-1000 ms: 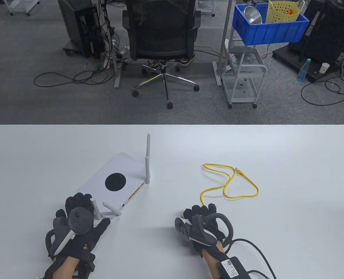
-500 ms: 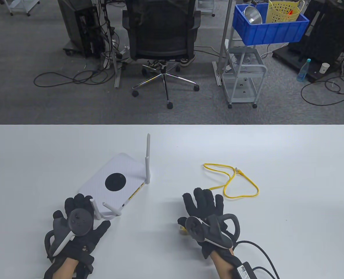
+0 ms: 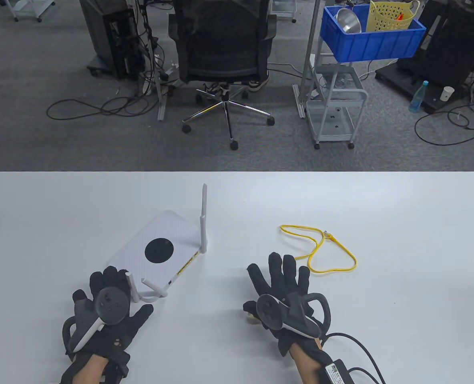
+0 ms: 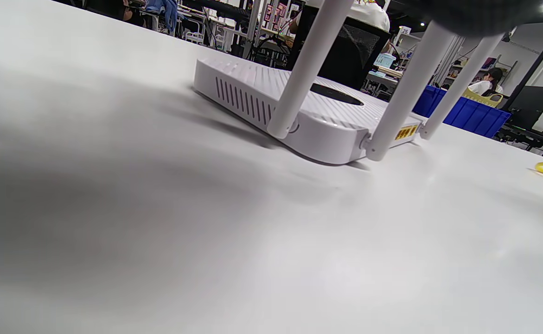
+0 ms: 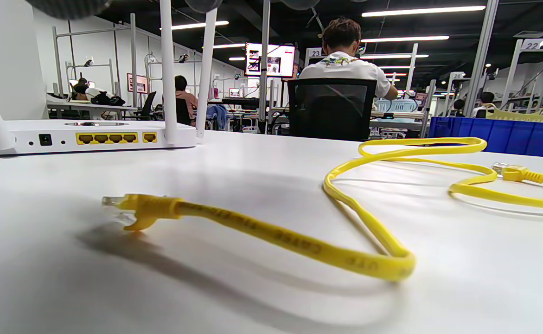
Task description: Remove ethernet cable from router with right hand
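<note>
The white router (image 3: 157, 248) lies on the table with its antennas up. It also shows in the left wrist view (image 4: 299, 111). In the right wrist view its yellow ports (image 5: 109, 138) are all empty. The yellow ethernet cable (image 3: 333, 260) lies loose on the table to the right of the router. One plug (image 5: 132, 208) lies on the table below my right hand (image 3: 279, 276), which is spread open and holds nothing. The other plug (image 3: 330, 236) lies farther back. My left hand (image 3: 109, 288) rests flat at the router's near corner, beside an antenna (image 3: 131, 286).
The white table (image 3: 381, 208) runs wide to the right and back. Beyond its far edge stand an office chair (image 3: 225, 48) and a cart with a blue bin (image 3: 371, 38). A black wire (image 3: 357, 348) trails from my right wrist.
My right hand has gone from a closed fist around the cable end to spread open fingers, and moved slightly right. The cable end now lies free on the table. My left hand has not moved.
</note>
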A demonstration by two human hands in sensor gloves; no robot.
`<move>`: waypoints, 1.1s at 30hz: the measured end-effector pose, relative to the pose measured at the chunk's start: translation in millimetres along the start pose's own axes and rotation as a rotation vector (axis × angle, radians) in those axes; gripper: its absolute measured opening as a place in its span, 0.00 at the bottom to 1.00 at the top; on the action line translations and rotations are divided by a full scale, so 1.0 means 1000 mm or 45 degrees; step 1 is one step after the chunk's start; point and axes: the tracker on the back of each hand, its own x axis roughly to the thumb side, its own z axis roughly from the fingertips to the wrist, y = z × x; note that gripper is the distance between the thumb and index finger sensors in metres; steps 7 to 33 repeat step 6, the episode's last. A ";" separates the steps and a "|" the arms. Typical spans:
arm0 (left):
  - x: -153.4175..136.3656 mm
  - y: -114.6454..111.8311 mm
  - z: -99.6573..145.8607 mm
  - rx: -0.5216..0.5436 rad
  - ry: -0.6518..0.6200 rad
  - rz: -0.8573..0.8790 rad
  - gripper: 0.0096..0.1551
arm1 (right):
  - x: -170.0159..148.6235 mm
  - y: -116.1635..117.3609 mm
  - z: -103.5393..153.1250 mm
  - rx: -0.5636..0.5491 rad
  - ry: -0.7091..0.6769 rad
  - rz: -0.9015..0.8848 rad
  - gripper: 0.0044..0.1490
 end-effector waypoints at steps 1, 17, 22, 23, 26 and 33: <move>0.000 0.000 0.000 0.000 0.001 -0.002 0.57 | 0.000 0.000 0.000 0.002 -0.001 -0.001 0.54; 0.001 0.000 0.000 -0.002 0.004 -0.014 0.57 | 0.001 -0.003 0.001 -0.007 -0.009 -0.020 0.54; 0.001 0.000 0.000 -0.002 0.004 -0.014 0.57 | 0.001 -0.003 0.001 -0.007 -0.009 -0.020 0.54; 0.001 0.000 0.000 -0.002 0.004 -0.014 0.57 | 0.001 -0.003 0.001 -0.007 -0.009 -0.020 0.54; 0.001 0.000 0.000 -0.002 0.004 -0.014 0.57 | 0.001 -0.003 0.001 -0.007 -0.009 -0.020 0.54; 0.001 0.000 0.000 -0.002 0.004 -0.014 0.57 | 0.001 -0.003 0.001 -0.007 -0.009 -0.020 0.54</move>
